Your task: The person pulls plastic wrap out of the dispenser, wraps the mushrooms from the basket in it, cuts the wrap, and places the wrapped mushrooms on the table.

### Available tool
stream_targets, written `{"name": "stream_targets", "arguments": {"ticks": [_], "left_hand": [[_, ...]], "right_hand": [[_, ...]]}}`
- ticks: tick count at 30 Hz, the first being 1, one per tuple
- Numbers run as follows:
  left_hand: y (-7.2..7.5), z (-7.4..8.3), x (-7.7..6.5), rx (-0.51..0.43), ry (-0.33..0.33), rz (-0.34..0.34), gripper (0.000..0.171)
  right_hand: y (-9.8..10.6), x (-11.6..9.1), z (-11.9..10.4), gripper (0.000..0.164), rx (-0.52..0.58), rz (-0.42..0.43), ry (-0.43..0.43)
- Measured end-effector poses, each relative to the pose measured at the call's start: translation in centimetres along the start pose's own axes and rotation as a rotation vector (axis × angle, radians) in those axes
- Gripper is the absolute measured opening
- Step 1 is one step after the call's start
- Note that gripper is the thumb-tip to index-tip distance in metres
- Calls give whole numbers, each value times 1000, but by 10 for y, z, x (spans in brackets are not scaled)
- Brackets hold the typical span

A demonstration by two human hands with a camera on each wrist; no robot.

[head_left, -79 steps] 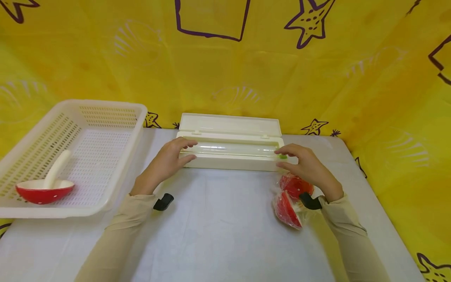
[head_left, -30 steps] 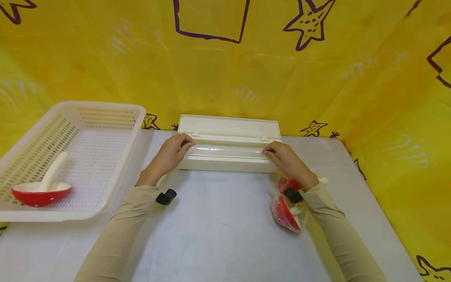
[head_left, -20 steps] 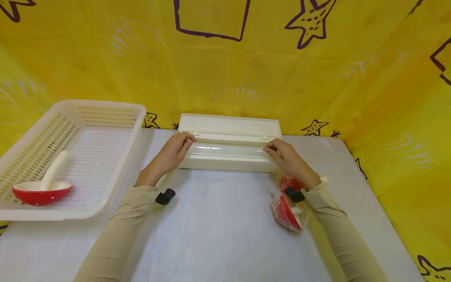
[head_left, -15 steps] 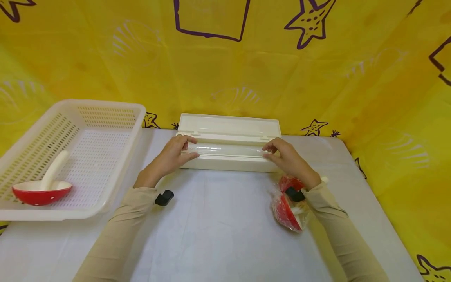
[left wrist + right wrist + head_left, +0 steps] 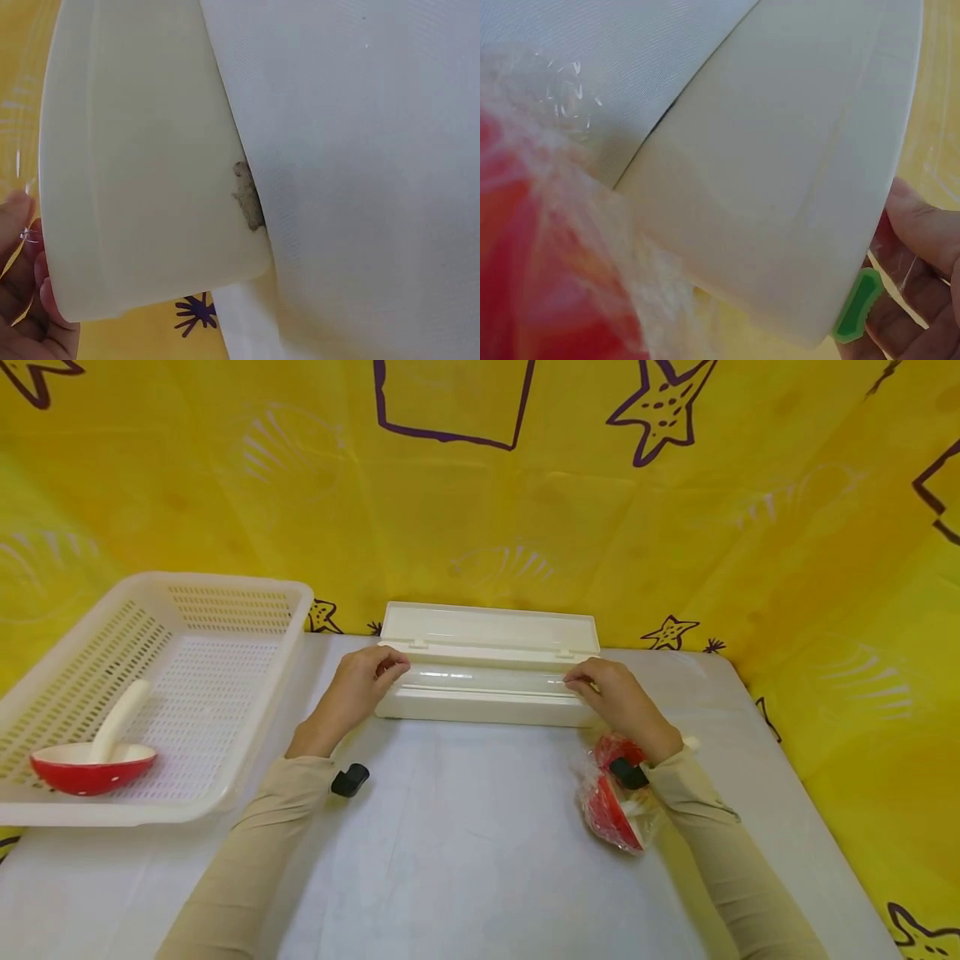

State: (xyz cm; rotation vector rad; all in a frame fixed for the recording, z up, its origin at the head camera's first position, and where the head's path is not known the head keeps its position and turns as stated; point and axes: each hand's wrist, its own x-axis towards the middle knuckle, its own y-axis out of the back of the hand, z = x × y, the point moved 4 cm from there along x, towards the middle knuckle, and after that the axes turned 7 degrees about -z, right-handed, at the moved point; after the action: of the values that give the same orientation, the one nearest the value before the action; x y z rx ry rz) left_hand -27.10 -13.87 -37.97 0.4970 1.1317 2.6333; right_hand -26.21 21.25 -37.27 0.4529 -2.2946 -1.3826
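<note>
A cream cling film dispenser stands at the back of the table with its lid raised. Clear film stretches across its top. At the box's left end my left hand pinches the film's edge between thumb and fingers; the left wrist view shows the sheer film running up from that hand. My right hand pinches the film near the other end, its fingers close to a green slider. Under my right wrist lie two red ladles in crinkled film, partly hidden by the forearm.
A white perforated basket stands at the left, holding a red ladle with a white handle. Yellow patterned cloth hangs right behind the dispenser and along the right side. White cloth covers the table.
Both hands, spread at the dispenser's ends at first, have come to pinch the film, the right one moving inward. The left hand briefly opened half a second ago and pinches again.
</note>
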Motion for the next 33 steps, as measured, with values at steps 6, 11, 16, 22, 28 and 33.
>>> {"name": "stream_targets", "arguments": {"ticks": [6,11,16,22,28,33], "left_hand": [[-1,4,0,-5,-35,49,13],[1,8,-1,-17,-70,101,11],[4,12,-2,-24,-91,131,12],[6,12,-3,-57,-97,169,12],[13,18,1,-68,-127,203,13],[19,24,4,-93,-135,223,14]], "right_hand": [[1,-1,-5,10,-26,16,14],[4,-1,-7,9,-17,44,4],[9,-2,-7,11,23,64,5],[12,-2,-5,11,66,89,33],[19,-1,-6,10,59,147,57],[29,-2,-12,10,40,206,69]]}}
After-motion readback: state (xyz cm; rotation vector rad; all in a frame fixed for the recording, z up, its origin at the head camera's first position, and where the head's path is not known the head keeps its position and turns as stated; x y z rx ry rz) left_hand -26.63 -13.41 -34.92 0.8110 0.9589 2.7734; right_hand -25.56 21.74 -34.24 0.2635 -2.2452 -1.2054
